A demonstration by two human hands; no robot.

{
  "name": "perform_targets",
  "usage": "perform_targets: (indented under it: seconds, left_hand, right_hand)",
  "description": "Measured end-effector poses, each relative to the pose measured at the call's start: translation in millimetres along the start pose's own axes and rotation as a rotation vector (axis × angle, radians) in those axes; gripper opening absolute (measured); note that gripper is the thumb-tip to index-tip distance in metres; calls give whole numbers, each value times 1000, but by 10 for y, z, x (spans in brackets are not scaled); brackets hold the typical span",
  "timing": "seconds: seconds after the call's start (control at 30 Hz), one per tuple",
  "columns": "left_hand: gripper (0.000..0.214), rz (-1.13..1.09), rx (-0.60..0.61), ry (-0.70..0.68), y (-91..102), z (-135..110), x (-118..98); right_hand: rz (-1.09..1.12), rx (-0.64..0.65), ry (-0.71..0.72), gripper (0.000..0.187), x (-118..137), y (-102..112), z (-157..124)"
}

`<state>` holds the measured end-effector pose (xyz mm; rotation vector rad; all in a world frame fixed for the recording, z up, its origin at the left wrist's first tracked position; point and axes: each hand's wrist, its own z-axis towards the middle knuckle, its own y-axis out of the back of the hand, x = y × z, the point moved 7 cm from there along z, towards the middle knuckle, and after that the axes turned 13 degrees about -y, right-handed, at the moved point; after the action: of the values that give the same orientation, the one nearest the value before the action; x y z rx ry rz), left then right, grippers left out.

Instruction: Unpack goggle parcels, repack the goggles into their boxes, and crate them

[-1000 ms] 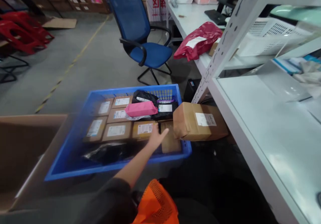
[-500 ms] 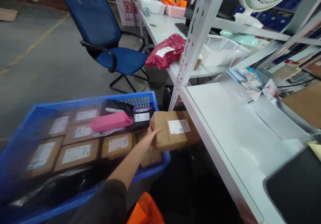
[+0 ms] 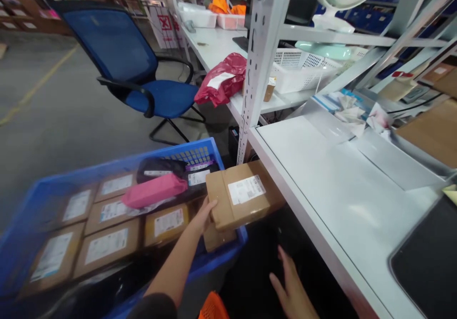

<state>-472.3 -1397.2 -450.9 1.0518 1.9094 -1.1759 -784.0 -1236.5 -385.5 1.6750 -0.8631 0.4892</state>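
My left hand (image 3: pixel 204 215) grips the near left end of a brown cardboard parcel (image 3: pixel 239 195) with a white label, which is tilted over the right rim of a blue plastic crate (image 3: pixel 200 148). My right hand (image 3: pixel 291 288) is below it, open, fingers spread and pointing up toward the parcel, not touching it. The crate holds several labelled brown boxes (image 3: pixel 107 245), a pink parcel (image 3: pixel 153 190) and black bags (image 3: pixel 160 166).
A white worktable (image 3: pixel 342 190) runs along the right, with a perforated shelf post (image 3: pixel 255 66) at its corner. A red mailer bag (image 3: pixel 223 78) and white basket (image 3: pixel 303 69) lie beyond. A blue office chair (image 3: pixel 135 71) stands on the floor behind the crate.
My left hand reached across the crate and took hold of the brown parcel, which has since tilted and lifted slightly. My right hand has come into view below it. The view swung right.
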Motion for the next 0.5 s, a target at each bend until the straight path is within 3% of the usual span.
perform_targets:
  seconds: [0.07,0.17,0.3,0.4,0.5]
  left_hand:
    - [80,-8,1,-4,6,-18,11]
    - [79,-14,3,-22,-4,-45,19]
    - [80,-2,-4,-26,-11,-67,33]
    - [85,11,-10,-9,19,-90,64]
    - [81,32,-21,48,65,-166,147]
  right_hand:
    - [103,-49,-126,78,23,-17,334]
    - [270,-266,-275,97,110,134,883]
    - [353,-372,-286,87,218,196,1535]
    - [404,-383,-260,78,237,151,1748]
    - [417,-395,-232,75,293,130,1738]
